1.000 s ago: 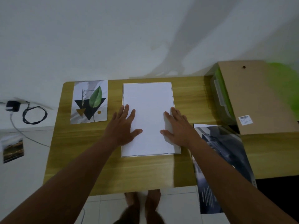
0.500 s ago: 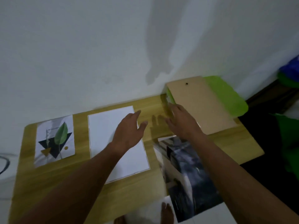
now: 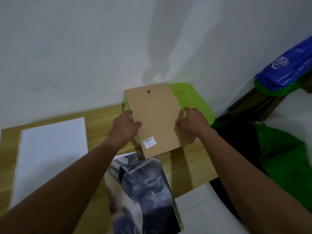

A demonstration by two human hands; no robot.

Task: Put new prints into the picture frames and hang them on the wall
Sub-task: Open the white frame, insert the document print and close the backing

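Both hands, left hand (image 3: 125, 127) and right hand (image 3: 191, 121), grip the long edges of the flat brown backing board (image 3: 155, 119); its hole end points toward the wall.

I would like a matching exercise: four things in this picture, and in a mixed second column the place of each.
Things:
1 brown backing board
2 white sheet
3 dark print
4 blue bag

Places:
a far right
b gripped by left hand and right hand
c on the table, at the left
d right of the sheet

Pairs: 1-b, 2-c, 3-d, 4-a

Board (image 3: 157, 115) sticker (image 3: 149, 141), perhaps barcode, illegible.
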